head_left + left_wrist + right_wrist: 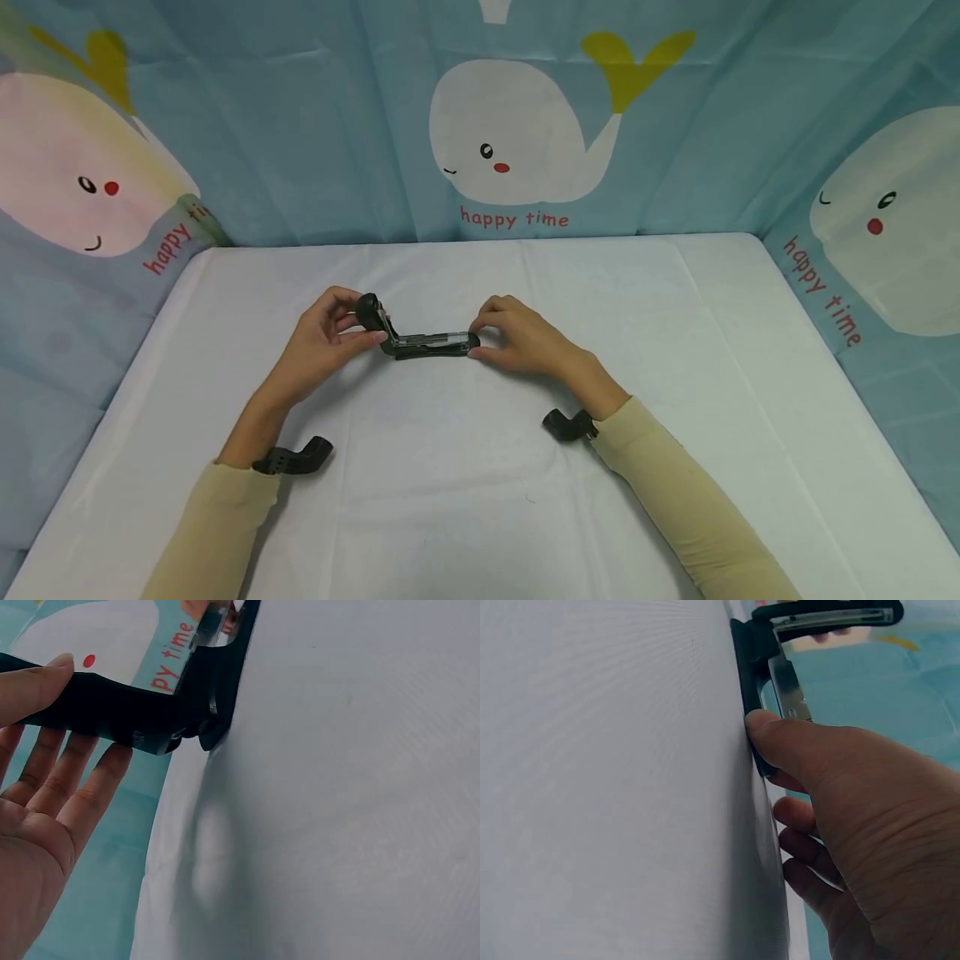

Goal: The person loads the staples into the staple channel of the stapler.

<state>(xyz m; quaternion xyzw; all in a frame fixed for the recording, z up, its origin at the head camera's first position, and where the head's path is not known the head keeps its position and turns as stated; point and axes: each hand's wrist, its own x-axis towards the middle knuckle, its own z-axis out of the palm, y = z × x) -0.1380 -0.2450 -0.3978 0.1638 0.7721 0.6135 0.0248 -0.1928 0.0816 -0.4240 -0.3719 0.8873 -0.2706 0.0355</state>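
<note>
A black stapler [427, 350] lies lengthwise across the white table, its top arm swung up and back at the left end. My left hand [318, 342] pinches that raised arm [105, 711], thumb on one side and fingertips on the other. At the opposite end, my right hand [525, 337] grips the tip of the lower part between thumb and fingers. The right wrist view shows the thumb [787, 742] pressed against the black base [751, 682], close over the cloth. A metal channel [789, 688] stands slightly apart from the base.
White cloth covers the table [465, 500]. A blue curtain [315, 150] printed with whales hangs along the back and both sides. Black camera mounts jut inward from the left wrist [296, 458] and the right wrist [567, 426].
</note>
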